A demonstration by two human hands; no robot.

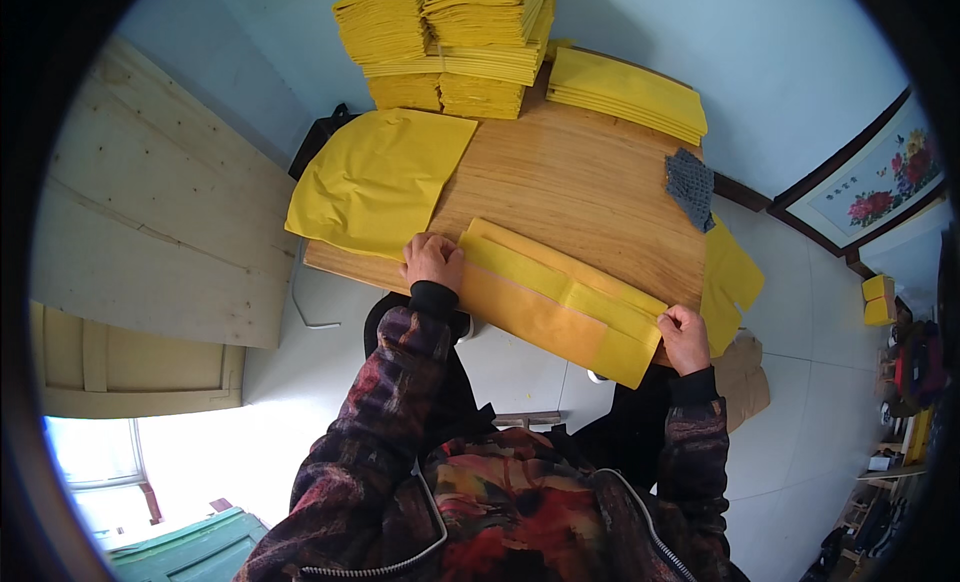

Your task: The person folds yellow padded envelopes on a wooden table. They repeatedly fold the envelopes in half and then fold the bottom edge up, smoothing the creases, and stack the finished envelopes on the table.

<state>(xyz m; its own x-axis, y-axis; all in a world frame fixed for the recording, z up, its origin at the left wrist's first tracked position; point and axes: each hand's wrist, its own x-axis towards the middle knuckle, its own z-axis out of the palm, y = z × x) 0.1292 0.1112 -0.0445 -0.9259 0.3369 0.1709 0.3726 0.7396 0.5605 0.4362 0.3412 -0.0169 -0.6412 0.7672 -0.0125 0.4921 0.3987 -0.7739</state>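
Note:
A folded yellow sheet (pixel 545 312), cloth or paper, lies along the table's front edge, its near side hanging over. Its folds make long strips, one of them more orange. My left hand (pixel 435 260) is closed with bent fingers at the sheet's left end. At the other end my right hand (pixel 685 339) pinches the right corner between thumb and fingers. Just beyond my left hand, a larger loose yellow sheet (pixel 375 182) lies spread and slightly wrinkled, its rounded side over the table's left edge.
Tall stacks of folded yellow sheets (pixel 450 62) stand at the back of the wooden table (pixel 570 172). A flatter yellow pile (pixel 628 92) lies at the back right. A grey textured cloth (pixel 690 189) hangs on the right edge. Wooden boards (pixel 160 202) lean at left.

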